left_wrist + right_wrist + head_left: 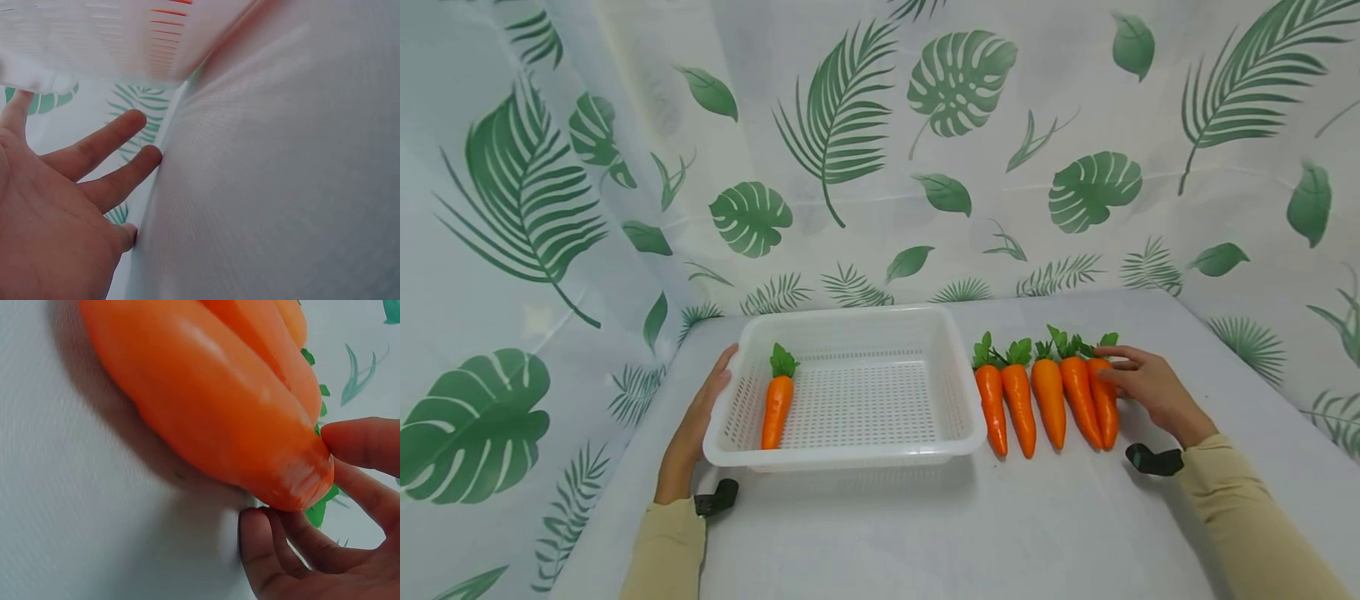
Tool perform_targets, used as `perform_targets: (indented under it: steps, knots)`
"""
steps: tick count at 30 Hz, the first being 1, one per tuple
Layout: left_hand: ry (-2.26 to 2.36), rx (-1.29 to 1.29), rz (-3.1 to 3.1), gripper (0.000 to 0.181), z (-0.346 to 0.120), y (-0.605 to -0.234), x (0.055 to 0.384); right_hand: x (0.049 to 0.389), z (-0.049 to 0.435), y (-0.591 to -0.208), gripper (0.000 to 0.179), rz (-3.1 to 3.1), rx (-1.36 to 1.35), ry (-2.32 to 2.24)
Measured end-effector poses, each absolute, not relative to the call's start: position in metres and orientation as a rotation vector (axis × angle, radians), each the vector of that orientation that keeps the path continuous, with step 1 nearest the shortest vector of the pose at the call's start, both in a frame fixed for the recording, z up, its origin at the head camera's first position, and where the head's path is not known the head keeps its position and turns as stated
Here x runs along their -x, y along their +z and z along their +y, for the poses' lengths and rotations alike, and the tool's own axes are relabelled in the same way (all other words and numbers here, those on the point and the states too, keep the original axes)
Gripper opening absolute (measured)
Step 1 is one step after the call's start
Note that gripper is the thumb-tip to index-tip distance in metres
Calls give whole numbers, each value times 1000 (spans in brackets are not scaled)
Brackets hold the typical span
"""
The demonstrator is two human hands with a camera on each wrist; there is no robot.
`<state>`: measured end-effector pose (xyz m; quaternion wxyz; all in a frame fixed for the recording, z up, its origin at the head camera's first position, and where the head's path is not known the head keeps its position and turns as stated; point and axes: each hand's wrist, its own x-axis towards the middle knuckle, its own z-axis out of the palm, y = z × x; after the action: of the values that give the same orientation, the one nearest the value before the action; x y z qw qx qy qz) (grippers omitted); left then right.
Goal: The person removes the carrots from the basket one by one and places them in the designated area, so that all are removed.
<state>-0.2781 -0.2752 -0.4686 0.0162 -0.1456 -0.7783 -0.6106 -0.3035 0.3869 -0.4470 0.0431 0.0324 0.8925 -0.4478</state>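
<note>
My left hand (703,408) rests along the left side of a white perforated plastic basket (850,456), its fingers spread. In the left wrist view the fingers (115,178) reach out beneath the basket's underside. Inside the basket, at its left, lies an orange carrot (777,404) with a leafy green top. My right hand (1150,387) is at the rightmost carrot (1105,396) of a row. The right wrist view has its thumb and fingers around the leafy end of that carrot (212,406), which lies on the table.
Several more carrots, such as the middle one (1048,400), lie side by side just right of the basket, leaves pointing away. The white table (850,542) meets a leaf-printed cloth backdrop (865,242) behind and at the sides. Small black devices (717,498) sit at both wrists.
</note>
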Motion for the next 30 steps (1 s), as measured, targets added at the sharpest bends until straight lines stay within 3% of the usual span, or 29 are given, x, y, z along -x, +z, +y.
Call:
perform_targets:
  steps: [30]
  knots:
    - [-1893, 429, -2428, 62, -275, -469, 279, 299, 379, -433, 79, 2725, -118, -1319]
